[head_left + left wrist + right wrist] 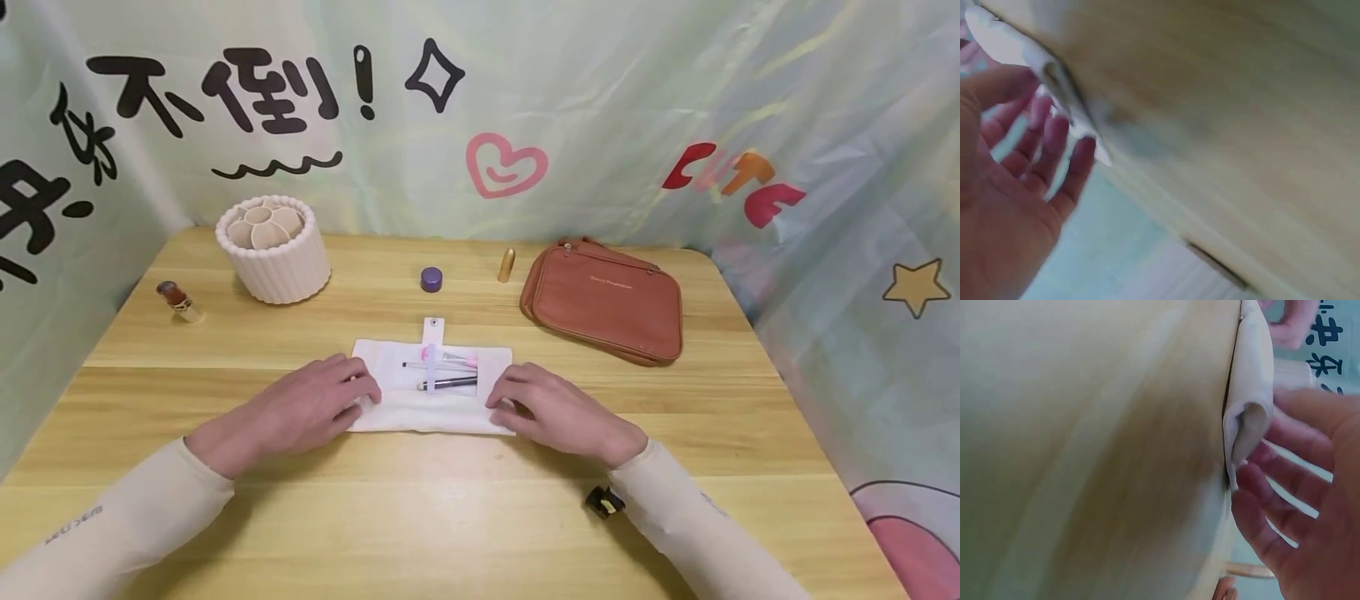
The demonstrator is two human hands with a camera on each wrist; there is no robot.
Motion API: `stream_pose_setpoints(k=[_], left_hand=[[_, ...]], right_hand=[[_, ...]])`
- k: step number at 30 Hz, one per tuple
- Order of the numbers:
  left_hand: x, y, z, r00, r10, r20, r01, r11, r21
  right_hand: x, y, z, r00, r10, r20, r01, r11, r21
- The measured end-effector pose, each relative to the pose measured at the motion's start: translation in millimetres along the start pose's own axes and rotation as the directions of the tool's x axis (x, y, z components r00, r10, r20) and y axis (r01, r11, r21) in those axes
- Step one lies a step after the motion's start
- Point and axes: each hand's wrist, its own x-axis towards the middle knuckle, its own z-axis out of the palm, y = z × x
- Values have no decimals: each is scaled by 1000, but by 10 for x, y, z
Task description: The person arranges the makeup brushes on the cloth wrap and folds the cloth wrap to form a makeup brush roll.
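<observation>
A white makeup brush roll (427,413) lies partly spread out on the table, its near edge folded over into a tube. Inside it, several makeup brushes (450,383) sit under a pale strap, and a snap tab (433,332) sticks out at the far side. My left hand (311,404) holds the left end of the fold, thumb and fingers curled about it. At the right end, my right hand (562,412) grips the fold likewise. Both wrist views show the folded cloth (1252,369) between thumb and fingers; the left wrist view is blurred.
Behind the roll stand a purple round lid (431,279) and a gold lipstick tube (507,266). A brown zip case (611,300) lies at right. Toward the left are a white ribbed pot (281,267) and another lipstick (180,302). A printed curtain (600,100) borders the table.
</observation>
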Motion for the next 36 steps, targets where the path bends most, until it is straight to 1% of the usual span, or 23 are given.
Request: stream_pose_setpoints(k=[2, 4, 6, 8, 11, 16, 19, 22, 25, 26, 28, 30, 31, 33, 34, 36], left_hand=[[-16, -32, 5, 999, 30, 15, -29, 999, -29], [-34, -63, -3, 999, 33, 41, -30, 998, -57], [-40, -84, -17, 997, 40, 65, -35, 997, -73], [-57, -101, -20, 996, 56, 65, -51, 995, -81], [-55, -103, -11, 996, 87, 35, -85, 995, -55], [-48, -90, 27, 988, 146, -45, -144, 989, 33], [-45, -79, 36, 984, 166, -67, -161, 984, 72], [-42, -61, 20, 983, 175, -61, -170, 982, 87], [-46, -30, -23, 984, 175, -17, -174, 983, 57], [-47, -22, -42, 986, 167, 4, -167, 985, 30], [-46, -9, -80, 991, 119, 55, -117, 992, -45], [-34, -11, -110, 994, 43, 102, -30, 991, -131], [-26, -20, -117, 993, -1, 119, 21, 986, -168], [-2, -39, -129, 985, -86, 149, 120, 963, -242], [17, -51, -129, 980, -120, 162, 160, 950, -269], [55, -68, -126, 968, -178, 179, 225, 929, -294]], right_hand=[[-40, 16, -25, 999, -2, 35, 2, 1000, 16], [-75, 31, -38, 998, -12, 59, 11, 1000, 16], [-107, 43, -47, 998, -21, 63, 21, 1000, 6], [-112, 49, -43, 998, -30, 58, 31, 999, -9], [-108, 51, -43, 999, -26, 44, 26, 1000, -11], [-88, 42, -49, 1000, 18, 23, -18, 1000, 23], [-79, 32, -52, 999, 39, 13, -40, 999, 27], [-83, 26, -62, 999, 44, 21, -45, 998, 41], [-90, 32, -80, 997, 30, 64, -38, 992, 124], [-93, 38, -87, 996, 24, 81, -37, 986, 161], [-91, 49, -102, 994, 20, 105, -45, 971, 233], [-81, 57, -110, 993, 33, 112, -63, 959, 276], [-71, 60, -108, 993, 44, 106, -73, 957, 282], [-45, 56, -101, 993, 75, 91, -98, 955, 280], [-32, 57, -98, 992, 90, 82, -110, 955, 276], [-3, 59, -94, 991, 116, 71, -131, 954, 271]])
